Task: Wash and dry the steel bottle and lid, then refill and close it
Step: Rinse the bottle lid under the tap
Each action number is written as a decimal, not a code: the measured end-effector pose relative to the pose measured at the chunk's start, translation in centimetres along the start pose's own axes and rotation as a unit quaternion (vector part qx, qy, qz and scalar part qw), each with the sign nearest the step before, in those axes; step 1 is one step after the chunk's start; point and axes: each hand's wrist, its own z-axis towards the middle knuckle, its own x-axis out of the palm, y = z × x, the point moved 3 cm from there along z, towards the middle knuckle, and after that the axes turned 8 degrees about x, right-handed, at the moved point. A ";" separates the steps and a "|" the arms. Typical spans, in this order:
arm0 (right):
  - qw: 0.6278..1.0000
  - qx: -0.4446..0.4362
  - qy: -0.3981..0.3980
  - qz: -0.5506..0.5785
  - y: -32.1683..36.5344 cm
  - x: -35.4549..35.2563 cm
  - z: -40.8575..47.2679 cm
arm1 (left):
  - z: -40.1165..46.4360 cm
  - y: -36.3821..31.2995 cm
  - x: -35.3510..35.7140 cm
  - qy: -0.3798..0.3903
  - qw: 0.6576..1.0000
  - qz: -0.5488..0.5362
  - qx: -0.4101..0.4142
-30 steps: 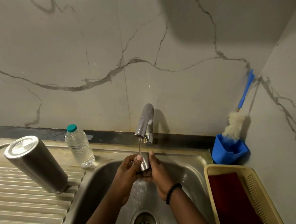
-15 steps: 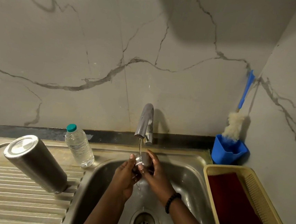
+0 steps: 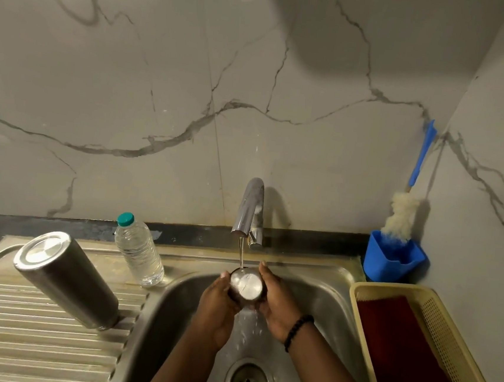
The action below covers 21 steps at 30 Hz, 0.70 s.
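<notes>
Steel bottle (image 3: 65,277) upended, tilted on drainboard (image 3: 29,351), well left of basin. One plastic water bottle (image 3: 138,250) upright just beside it. One tap (image 3: 250,212) running. Left hand (image 3: 218,307) and right hand (image 3: 276,305) cup lid (image 3: 246,285) between them under stream, fingers curled round it. Advice: turn lid so water reaches inside and threads, grip firm, wet steel slips. One bottle brush (image 3: 403,216) in blue holder (image 3: 393,261). One basket (image 3: 458,340), far right.

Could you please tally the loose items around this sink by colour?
Steel: 2 (steel bottle, lid)
Clear with teal cap: 1 (plastic water bottle)
Blue: 2 (brush holder, bottle brush with blue handle)
Cream: 1 (basket)
Dark red: 1 (cloth)
Total: 7
</notes>
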 end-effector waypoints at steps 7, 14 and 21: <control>0.993 -0.003 -0.003 0.115 0.0 0.4 -0.2 | -0.1 -0.1 0.6 0.032 0.996 0.064 0.062; 0.995 0.001 0.001 0.099 0.4 1.4 -0.4 | -0.5 -1.2 1.6 -0.061 0.986 0.081 0.130; 0.995 -0.001 -0.040 0.087 0.4 0.8 -0.3 | 0.2 0.1 0.6 0.035 0.987 0.099 0.118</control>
